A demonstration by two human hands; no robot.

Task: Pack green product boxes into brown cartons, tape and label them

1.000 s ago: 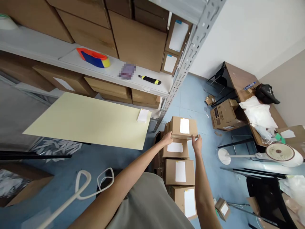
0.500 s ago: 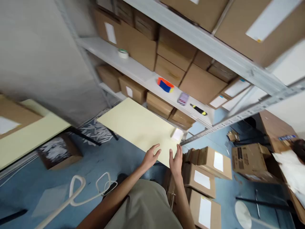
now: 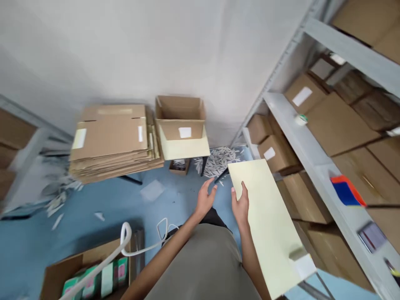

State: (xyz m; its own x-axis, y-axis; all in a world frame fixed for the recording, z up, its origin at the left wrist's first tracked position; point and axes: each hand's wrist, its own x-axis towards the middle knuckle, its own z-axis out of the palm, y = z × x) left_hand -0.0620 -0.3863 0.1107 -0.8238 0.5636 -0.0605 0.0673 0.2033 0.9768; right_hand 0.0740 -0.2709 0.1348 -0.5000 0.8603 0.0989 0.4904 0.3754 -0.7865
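Note:
My left hand (image 3: pixel 206 197) is held out over the blue floor, thumb and fingers apart, with nothing in it. Beside it my right hand (image 3: pixel 240 204) is also empty and open, in front of the near-left edge of a pale yellow table (image 3: pixel 268 216); whether it touches the tabletop I cannot tell. A small white box (image 3: pixel 303 265) lies at the table's near right end. Ahead, an open cardboard box (image 3: pixel 185 130) with a white label stands on a second pale yellow table (image 3: pixel 187 149).
Flattened cartons (image 3: pixel 115 137) are stacked to the left. A metal shelf (image 3: pixel 318 162) with boxes runs along the right. At lower left, an open carton (image 3: pixel 90 271) holds green-and-white packages, with a white cable (image 3: pixel 125 237) over it. Paper shreds (image 3: pixel 215 162) litter the floor.
My view has swung left, from the shelf toward the wall, bringing the open box and flattened cartons into sight. Both hands have moved from over the yellow table to its left; both remain empty.

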